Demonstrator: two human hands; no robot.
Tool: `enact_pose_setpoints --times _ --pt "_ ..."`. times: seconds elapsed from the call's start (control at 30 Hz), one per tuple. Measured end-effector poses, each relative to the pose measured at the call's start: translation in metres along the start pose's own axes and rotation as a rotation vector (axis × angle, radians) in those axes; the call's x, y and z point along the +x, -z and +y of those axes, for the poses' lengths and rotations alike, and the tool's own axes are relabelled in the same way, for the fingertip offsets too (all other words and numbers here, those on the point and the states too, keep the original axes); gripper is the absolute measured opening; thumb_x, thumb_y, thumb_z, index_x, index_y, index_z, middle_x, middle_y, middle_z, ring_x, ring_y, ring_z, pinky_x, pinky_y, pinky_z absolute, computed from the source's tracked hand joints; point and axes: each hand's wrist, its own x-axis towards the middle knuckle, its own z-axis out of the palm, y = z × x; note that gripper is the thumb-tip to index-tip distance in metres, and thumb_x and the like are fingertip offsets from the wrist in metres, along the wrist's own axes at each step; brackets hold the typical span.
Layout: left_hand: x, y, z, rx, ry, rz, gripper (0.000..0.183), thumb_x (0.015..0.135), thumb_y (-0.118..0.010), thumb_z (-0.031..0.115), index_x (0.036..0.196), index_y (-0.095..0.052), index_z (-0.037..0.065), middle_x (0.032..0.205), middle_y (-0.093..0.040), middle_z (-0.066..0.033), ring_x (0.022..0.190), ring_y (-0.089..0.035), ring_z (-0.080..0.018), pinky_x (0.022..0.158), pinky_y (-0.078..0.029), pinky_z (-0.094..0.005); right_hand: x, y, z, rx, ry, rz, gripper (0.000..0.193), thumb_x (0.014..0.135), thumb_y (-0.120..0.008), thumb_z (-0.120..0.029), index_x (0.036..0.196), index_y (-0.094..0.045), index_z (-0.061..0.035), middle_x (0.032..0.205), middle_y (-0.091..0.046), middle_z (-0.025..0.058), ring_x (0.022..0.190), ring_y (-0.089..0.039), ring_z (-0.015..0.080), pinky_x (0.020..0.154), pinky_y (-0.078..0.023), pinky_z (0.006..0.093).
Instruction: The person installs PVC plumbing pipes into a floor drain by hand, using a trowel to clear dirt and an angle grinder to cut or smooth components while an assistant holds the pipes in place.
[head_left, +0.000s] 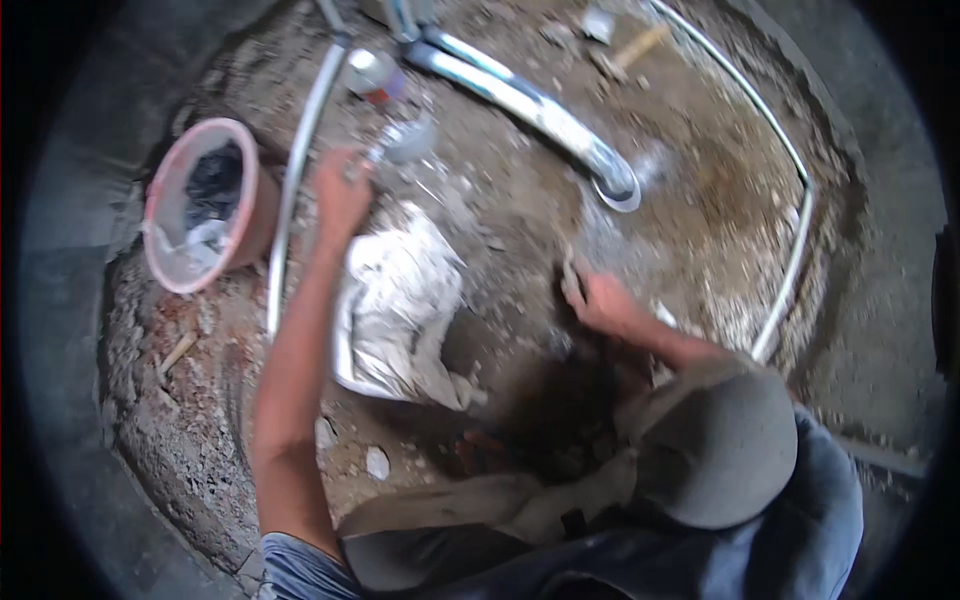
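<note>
My left hand point(343, 190) is at the upper left, beside a translucent plastic cup point(409, 141). Its fingers are curled and blurred, and whatever they grip cannot be made out. Below it lies a crumpled white sack point(405, 275) smeared with white powder. My right hand point(607, 303) is low over the dirt, right of the sack, with fingers pinched together; a small greyish thing at the fingertips is too blurred to name. Beyond this hand, a white pipe point(530, 108) slants down to an open end with a flared rim.
A pink bucket point(262, 210) with a black bag inside stands at the left, beside a thin white pipe point(300, 160). A white-capped bottle point(372, 74) is at the top. Wooden-handled tools point(640, 46) lie farther right. Another thin pipe point(798, 235) curves along the right.
</note>
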Motion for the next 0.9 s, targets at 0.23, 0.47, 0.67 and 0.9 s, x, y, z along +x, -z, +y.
enact_pose_setpoints --times 0.23,0.47,0.67,0.9 --pt "-0.021 0.005 -0.010 0.038 0.075 -0.102 0.023 0.090 -0.075 0.010 0.112 -0.074 0.003 0.119 -0.072 -0.0176 0.113 -0.068 -0.0323 0.102 -0.050 -0.0389 0.085 -0.013 0.084 -0.141 -0.178 0.228 0.046 0.103 -0.053 -0.028 0.128 -0.048 0.0104 0.084 -0.067 0.0357 0.080 -0.068 0.0520 0.069 -0.055 0.0594" --pt "-0.013 0.006 -0.014 -0.005 0.184 -0.093 0.026 0.092 -0.073 0.014 0.116 -0.074 0.003 0.117 -0.074 -0.0171 0.110 -0.070 -0.0287 0.100 -0.051 -0.0379 0.026 -0.013 0.022 0.054 -0.142 -0.055 0.045 0.102 -0.054 -0.030 0.131 -0.045 0.0029 0.088 -0.067 0.0370 0.085 -0.066 0.0557 0.078 -0.053 0.0629" --pt "0.001 -0.017 -0.006 0.012 0.112 -0.100 0.027 0.092 -0.074 0.016 0.116 -0.075 0.004 0.116 -0.074 -0.0164 0.110 -0.071 -0.0282 0.101 -0.052 -0.0377 -0.047 0.013 0.019 -0.085 -0.169 -0.107 0.046 0.103 -0.052 -0.029 0.136 -0.044 0.0015 0.078 -0.068 0.0314 0.073 -0.067 0.0527 0.071 -0.054 0.0623" --pt "-0.008 -0.023 -0.003 -0.091 0.132 -0.150 0.028 0.092 -0.074 0.017 0.118 -0.075 0.005 0.117 -0.074 -0.0160 0.109 -0.071 -0.0257 0.100 -0.052 -0.0359 0.016 0.003 0.127 -0.195 -0.187 0.139 0.044 0.101 -0.055 -0.029 0.129 -0.047 0.0050 0.078 -0.068 0.0332 0.076 -0.068 0.0527 0.073 -0.055 0.0610"
